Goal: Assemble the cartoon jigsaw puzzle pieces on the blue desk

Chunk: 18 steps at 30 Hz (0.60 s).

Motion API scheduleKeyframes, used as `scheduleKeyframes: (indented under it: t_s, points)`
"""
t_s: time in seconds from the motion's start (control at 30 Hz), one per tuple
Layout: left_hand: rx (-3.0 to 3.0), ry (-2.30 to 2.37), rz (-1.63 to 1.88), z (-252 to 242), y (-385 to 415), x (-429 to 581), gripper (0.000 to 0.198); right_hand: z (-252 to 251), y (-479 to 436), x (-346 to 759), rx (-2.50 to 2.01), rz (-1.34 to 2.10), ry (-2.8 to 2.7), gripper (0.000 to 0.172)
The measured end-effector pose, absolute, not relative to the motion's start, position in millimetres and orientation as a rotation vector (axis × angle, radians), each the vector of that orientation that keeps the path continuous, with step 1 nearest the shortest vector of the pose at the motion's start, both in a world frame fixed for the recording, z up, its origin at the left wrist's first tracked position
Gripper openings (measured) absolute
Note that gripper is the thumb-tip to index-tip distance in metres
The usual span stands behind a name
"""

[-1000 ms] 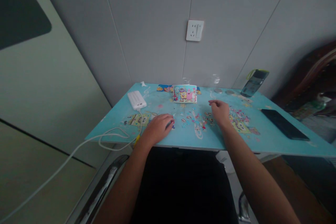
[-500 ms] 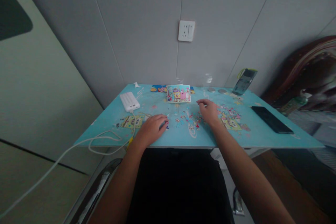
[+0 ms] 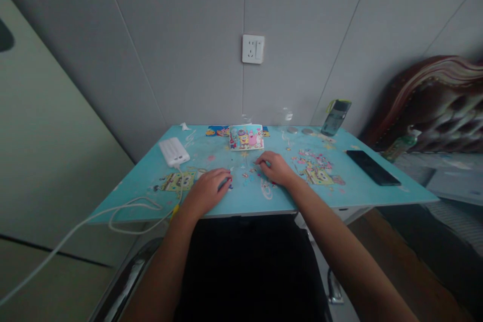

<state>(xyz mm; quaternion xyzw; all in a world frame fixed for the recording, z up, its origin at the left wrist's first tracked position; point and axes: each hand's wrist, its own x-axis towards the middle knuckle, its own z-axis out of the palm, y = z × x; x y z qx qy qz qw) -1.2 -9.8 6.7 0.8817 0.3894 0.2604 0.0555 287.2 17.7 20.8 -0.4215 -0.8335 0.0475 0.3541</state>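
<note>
My left hand [image 3: 209, 188] rests on the table near its front edge, fingers loosely curved and the thumb apart. Small red and blue bits, apparently jigsaw pieces, show at its fingertips. Out over the loose jigsaw pieces [image 3: 246, 176] is my right hand [image 3: 275, 167], its thumb and forefinger drawn together; whatever they pinch is too small to make out. A larger heap of pieces [image 3: 315, 160] lies to the right of that hand. Behind both hands a picture card [image 3: 246, 138] with colourful cartoon figures stands tilted up.
On the blue printed table [image 3: 211, 206], a white power bank [image 3: 173, 152] with a cable [image 3: 124, 206] lies left. A dark phone or tablet [image 3: 372, 167] lies right. At the back are a water bottle [image 3: 335, 118], a clear jar [image 3: 286, 116] and two round lids [image 3: 300, 131].
My right hand has moved left and nearer over the loose pieces, uncovering more of the heap on the right. My left hand stays nearly in place. The camera view has turned slightly right.
</note>
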Motion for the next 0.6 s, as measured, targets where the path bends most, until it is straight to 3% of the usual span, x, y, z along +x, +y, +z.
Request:
scheduleKeyframes:
  t_s: [0.6]
  points:
    - [2.667, 1.172, 0.815, 8.2, -10.5, -0.7, 0.029, 21.2, 16.6, 287.1, -1.13, 0.163, -2.146, 0.024]
